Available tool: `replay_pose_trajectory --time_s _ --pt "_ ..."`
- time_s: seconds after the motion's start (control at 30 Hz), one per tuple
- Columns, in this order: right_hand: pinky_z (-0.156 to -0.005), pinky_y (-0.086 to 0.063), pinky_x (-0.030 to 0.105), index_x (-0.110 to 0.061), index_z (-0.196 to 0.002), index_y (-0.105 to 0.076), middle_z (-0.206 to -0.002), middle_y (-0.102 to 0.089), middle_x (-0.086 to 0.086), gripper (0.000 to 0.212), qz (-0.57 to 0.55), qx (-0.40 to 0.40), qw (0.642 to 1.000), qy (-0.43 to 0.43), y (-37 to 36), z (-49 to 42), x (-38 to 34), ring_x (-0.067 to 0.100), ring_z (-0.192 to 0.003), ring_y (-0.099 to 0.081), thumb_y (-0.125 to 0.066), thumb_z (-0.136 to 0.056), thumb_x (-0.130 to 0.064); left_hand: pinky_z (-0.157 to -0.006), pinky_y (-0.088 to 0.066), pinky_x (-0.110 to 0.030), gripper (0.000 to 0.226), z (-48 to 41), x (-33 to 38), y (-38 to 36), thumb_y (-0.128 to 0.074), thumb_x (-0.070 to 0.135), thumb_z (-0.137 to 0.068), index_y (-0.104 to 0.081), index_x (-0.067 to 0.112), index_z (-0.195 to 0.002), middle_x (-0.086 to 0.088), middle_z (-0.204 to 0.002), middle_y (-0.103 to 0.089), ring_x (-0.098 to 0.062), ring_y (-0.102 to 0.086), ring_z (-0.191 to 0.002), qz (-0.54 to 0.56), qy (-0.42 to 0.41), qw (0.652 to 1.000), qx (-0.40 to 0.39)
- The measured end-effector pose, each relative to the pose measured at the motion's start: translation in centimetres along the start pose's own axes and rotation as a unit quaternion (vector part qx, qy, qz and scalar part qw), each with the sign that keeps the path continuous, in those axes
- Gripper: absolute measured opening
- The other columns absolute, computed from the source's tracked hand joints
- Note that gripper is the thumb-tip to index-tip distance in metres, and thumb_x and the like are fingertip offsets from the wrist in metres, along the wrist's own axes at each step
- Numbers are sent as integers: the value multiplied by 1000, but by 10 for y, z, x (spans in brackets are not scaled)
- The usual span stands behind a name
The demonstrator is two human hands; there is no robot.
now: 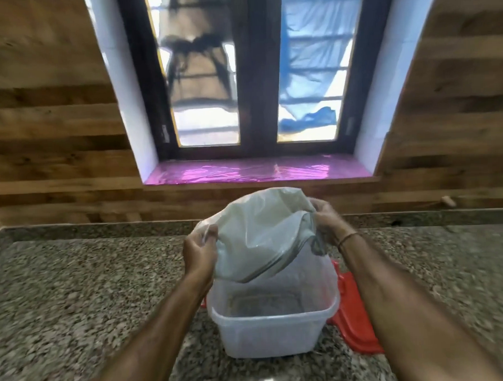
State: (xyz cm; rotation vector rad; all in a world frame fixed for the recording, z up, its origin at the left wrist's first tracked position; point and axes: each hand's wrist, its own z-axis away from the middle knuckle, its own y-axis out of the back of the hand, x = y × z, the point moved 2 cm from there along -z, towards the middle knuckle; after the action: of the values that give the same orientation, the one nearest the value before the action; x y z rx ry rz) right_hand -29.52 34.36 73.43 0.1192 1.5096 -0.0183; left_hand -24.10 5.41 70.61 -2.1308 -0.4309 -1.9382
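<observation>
You held the pale plastic bag [254,233] at the centre of the frame, tilted over the mouth of the clear container [267,338]. The fingers of your left hand [199,249] pinched its left edge, and those of your right hand [328,224] curled round its upper right edge. The container stood on the speckled worktop [77,296] at lower centre, with a red lid [354,315] lying against its right side.

Thin glossy plastic bag [257,233]. Translucent smooth plastic tub [273,329], red plastic lid [356,323]. Speckled polished granite counter [77,296], wood-grain wall [51,134].
</observation>
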Motion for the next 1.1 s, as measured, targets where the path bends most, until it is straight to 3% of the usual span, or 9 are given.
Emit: replay_pose_trajectory --time_s 0.13,0.27,0.37,0.43,0.6,0.77,0.9,1.0,1.1 --pt "-80 -55 39 1 -113 -69 -95 -71 13 18 -63 -10 998 27 -4 -3 28 26 -89 -66 -69 -95 -2 -69 -57 -22 24 29 -22 -4 -62 29 -103 -78 21 -120 15 -102 -79 -2 -71 -87 -16 -51 998 -18" --pt "-70 -54 26 -16 -100 -73 -84 -73 -5 9 -63 -37 996 53 -7 3 48 15 -82 -64 -72 -92 -11 -84 -61 -37 22 44 -37 -5 -62 31 -103 -78 34 -117 20 -119 -75 -8 -72 -106 -49 -31 997 -52" --pt "-81 -57 31 -7 -121 -70 -106 -76 5 54 -85 -77 992 45 -5 9 46 18 -97 -68 -70 -90 -52 -83 -62 -37 25 50 -39 0 -54 44 -105 -77 46 -113 14 -115 -79 -12 -74 -104 -48 11 998 -47" --pt "-95 -59 38 -6 -135 -64 -126 -73 12 71 -113 -123 986 23 -4 11 42 23 -113 -71 -52 -90 -59 -87 -63 -38 26 47 -41 3 -55 31 -107 -79 38 -115 12 -116 -79 -14 -74 -108 -23 37 998 -41" --pt "-87 -64 38 3 -131 -66 -125 -72 23 45 -212 -121 970 -22 -4 15 43 34 -110 -71 -60 -102 -31 -72 -59 -16 21 47 -39 1 -70 22 -98 -79 39 -107 16 -111 -79 0 -74 -97 -28 12 999 -33" --pt "-78 -64 33 -2 -125 -72 -117 -75 18 28 -237 -131 963 -16 -4 15 53 26 -98 -74 -65 -99 -9 -75 -65 -33 27 44 -40 -4 -57 31 -106 -81 39 -97 12 -105 -81 -15 -77 -101 23 75 997 -13" --pt "-82 -65 40 3 -123 -72 -113 -74 21 33 -264 -117 956 -45 -2 10 59 32 -101 -72 -62 -103 -21 -85 -60 -42 33 37 -32 -7 -44 43 -109 -57 32 -138 -6 -146 -60 -29 -66 -119 53 113 991 49" --pt "-78 -66 42 7 -122 -71 -112 -71 24 43 -259 -99 959 -56 -3 11 60 34 -101 -68 -69 -97 -29 -56 -57 -30 73 29 -29 -6 -43 68 -100 -48 4 -135 -11 -101 -68 -22 -70 -78 53 209 971 104" --pt "-78 -66 38 9 -128 -66 -114 -69 24 46 -272 -96 956 -50 -8 15 60 34 -104 -64 -72 -90 -16 -34 -44 -20 64 23 -22 -5 -54 69 -95 -61 6 -107 -3 -62 -64 -10 -59 -36 87 245 957 128"
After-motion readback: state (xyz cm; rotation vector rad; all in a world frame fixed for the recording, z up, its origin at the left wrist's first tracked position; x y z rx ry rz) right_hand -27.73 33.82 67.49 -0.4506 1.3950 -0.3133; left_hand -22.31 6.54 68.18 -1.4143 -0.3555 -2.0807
